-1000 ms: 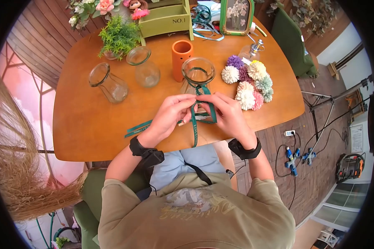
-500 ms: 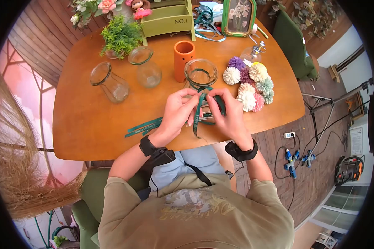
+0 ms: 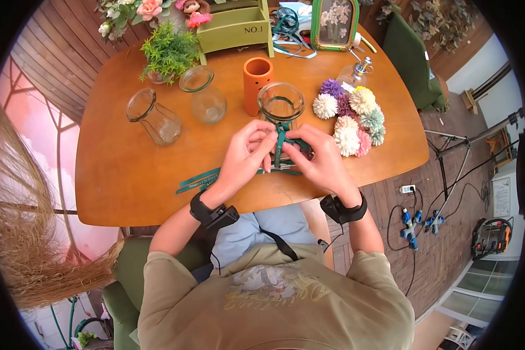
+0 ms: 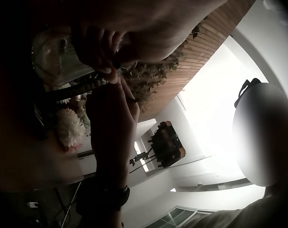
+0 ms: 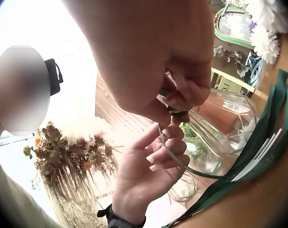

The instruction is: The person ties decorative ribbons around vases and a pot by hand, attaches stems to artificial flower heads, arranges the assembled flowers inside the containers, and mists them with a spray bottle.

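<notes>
Orange pot (image 3: 257, 87), flowers (image 3: 345, 106) flank vase (image 3: 281, 104); green ribbon (image 3: 280, 139) seemingly circles it.

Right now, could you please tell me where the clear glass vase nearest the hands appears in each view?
Head: clear glass vase above centre, slightly right.
Left wrist: vase at upper left, dim.
Right wrist: vase right of centre.
Shared landmark: white pompom flowers, visible in all three.

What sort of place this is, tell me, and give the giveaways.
Probably a flower-craft workspace, perhaps a studio: pompom-shaped flowers, glass vases and printed green ribbon gathered at one wooden table.
</notes>
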`<state>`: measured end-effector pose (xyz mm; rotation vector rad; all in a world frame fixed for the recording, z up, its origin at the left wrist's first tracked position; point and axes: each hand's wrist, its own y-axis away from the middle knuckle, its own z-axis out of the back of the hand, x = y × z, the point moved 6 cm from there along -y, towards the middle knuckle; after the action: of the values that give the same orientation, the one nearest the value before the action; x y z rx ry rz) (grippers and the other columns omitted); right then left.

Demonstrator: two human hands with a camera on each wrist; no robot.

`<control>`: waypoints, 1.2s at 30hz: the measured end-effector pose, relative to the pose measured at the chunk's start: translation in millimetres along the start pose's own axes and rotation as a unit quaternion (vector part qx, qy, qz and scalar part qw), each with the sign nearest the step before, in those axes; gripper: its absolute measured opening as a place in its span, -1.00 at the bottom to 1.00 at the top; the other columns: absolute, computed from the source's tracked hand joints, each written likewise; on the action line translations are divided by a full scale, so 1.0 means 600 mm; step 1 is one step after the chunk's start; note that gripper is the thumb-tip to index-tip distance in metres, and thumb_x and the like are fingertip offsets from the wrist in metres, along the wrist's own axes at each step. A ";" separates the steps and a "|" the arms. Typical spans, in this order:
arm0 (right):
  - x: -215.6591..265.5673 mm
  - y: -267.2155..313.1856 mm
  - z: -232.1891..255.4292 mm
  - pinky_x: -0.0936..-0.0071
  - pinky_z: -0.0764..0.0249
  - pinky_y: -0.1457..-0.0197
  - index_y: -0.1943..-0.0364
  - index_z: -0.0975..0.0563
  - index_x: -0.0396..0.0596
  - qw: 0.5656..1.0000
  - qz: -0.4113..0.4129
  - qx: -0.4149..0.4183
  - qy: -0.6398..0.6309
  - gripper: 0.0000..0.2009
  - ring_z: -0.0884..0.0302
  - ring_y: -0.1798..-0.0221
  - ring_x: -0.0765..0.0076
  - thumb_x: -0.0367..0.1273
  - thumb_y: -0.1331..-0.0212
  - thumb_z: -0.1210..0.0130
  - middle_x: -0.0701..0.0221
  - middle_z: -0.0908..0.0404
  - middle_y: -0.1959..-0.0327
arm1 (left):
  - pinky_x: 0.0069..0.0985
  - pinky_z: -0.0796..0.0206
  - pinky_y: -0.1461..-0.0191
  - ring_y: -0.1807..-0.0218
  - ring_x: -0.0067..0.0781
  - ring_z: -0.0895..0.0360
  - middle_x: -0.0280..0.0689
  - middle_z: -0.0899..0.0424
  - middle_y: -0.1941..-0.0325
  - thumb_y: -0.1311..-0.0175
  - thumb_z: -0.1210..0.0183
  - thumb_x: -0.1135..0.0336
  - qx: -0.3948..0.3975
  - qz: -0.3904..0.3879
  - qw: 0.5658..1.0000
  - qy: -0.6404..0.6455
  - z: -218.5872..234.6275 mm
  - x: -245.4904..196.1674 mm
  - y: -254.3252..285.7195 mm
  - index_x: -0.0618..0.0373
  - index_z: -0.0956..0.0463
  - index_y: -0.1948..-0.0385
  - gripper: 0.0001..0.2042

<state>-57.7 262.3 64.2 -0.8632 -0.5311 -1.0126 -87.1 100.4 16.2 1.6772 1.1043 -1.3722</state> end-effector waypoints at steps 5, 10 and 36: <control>-0.007 0.000 0.000 0.42 -0.46 0.38 0.12 -0.65 -0.27 0.997 -0.022 -0.029 -0.064 -0.82 -0.57 0.46 0.35 -0.44 -0.29 -0.29 0.27 -0.63 0.34 | -0.60 -0.45 0.43 0.48 -0.64 -0.60 -0.31 -0.67 0.30 -0.48 -0.18 0.47 0.015 -0.039 0.999 -0.016 -0.006 0.003 0.013 0.35 -0.51 -0.08 -0.77; 0.000 0.003 -0.001 0.48 -0.44 0.40 0.06 -0.63 -0.25 0.997 0.004 -0.060 -0.053 -0.80 -0.56 0.46 0.41 -0.45 -0.31 -0.28 0.28 -0.65 0.33 | -0.57 -0.45 0.43 0.51 -0.57 -0.63 -0.27 -0.67 0.35 -0.42 -0.20 0.54 -0.019 -0.112 0.978 -0.177 0.009 -0.020 0.007 0.31 -0.61 0.10 -0.89; -0.057 0.011 0.029 0.73 -0.32 0.40 -0.32 -0.42 -0.16 0.959 -0.129 -0.141 -0.209 -0.52 -0.44 0.46 0.80 -0.43 -0.37 -0.29 0.60 -0.59 0.47 | -0.54 -0.58 0.12 0.16 -0.49 -0.72 -0.20 -0.70 0.12 -0.46 -0.25 0.42 0.050 -0.039 0.979 -0.192 0.049 -0.050 -0.007 0.31 -0.57 0.02 -0.81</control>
<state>-67.5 296.0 46.6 -1.3018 -0.8876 -1.1666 -104.5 70.1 39.8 1.3667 0.8969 -1.7385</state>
